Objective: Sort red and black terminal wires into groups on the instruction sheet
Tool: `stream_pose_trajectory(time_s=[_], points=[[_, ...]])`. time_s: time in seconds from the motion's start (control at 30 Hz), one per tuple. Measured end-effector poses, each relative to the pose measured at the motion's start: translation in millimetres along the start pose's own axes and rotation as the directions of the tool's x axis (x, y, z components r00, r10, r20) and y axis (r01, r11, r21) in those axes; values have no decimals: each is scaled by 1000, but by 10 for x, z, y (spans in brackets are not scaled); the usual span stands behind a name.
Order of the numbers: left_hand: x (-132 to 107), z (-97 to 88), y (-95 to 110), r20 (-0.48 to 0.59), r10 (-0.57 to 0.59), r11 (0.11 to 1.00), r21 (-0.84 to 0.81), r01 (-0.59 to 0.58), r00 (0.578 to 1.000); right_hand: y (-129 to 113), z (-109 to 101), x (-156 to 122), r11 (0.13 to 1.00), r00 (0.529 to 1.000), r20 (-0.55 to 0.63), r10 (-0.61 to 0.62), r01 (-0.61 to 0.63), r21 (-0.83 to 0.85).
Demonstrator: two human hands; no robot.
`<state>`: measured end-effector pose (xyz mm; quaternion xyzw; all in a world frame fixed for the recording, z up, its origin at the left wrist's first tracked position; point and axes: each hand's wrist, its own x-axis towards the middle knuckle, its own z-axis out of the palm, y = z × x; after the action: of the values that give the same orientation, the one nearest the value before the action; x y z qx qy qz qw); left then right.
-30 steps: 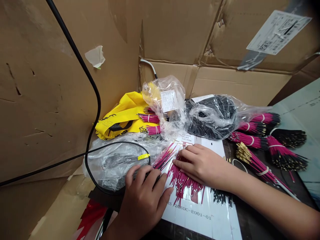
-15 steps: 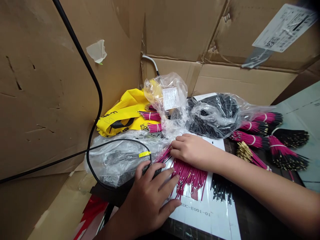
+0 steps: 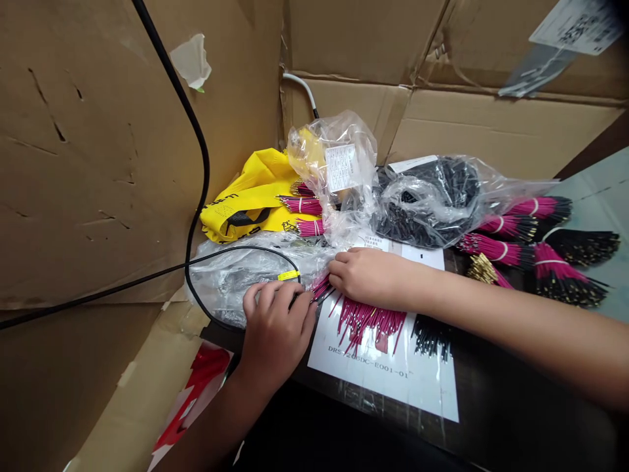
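A loose fan of pink wires lies on a white printed sheet. My right hand rests on the fan's upper left end, with its fingers curled together over the wires. My left hand sits just left of it. Its fingers are bent and close together, pressing on the wire tips at the edge of a clear plastic bag. A small heap of short black wires lies to the right of the pink ones, below my right forearm.
Cardboard walls close in the left and back. A black cable hangs down and loops over the clear bag. Behind the hands are a yellow bag, a bag of black wires and tied pink-and-black bundles at right.
My left hand drew its spread fingers together and slid up left to the bag's edge. My right hand moved left along the pink wires. The camera tipped down.
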<state>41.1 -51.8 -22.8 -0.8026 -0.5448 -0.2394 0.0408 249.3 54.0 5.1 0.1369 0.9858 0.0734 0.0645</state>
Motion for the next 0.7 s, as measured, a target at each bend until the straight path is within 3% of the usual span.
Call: stream_pose_trajectory(time_s=[0.2,0.33,0.4,0.5,0.6,0.7], points=[[59,-25,7,42,40,998,52,-42,998,-34,-116,-195,999,995,-98,5,-9,-49],[122,-55,35,90,72,993,86,-80,993,-161,-314,-608,984,973,-177,150,-164,-72],[162,-64,60,119,85,989,111,-99,989,-268,-319,-908,959,951,-161,264,-277,-58],[218,-67,102,147,108,979,157,-131,983,-465,-164,-1388,893,885,-153,440,-449,-32],[255,-62,136,151,132,965,206,-162,980,-673,61,-1755,863,845,-194,499,-505,23],[275,-56,152,150,146,953,245,-180,978,-833,208,-1933,845,819,-210,534,-526,99]])
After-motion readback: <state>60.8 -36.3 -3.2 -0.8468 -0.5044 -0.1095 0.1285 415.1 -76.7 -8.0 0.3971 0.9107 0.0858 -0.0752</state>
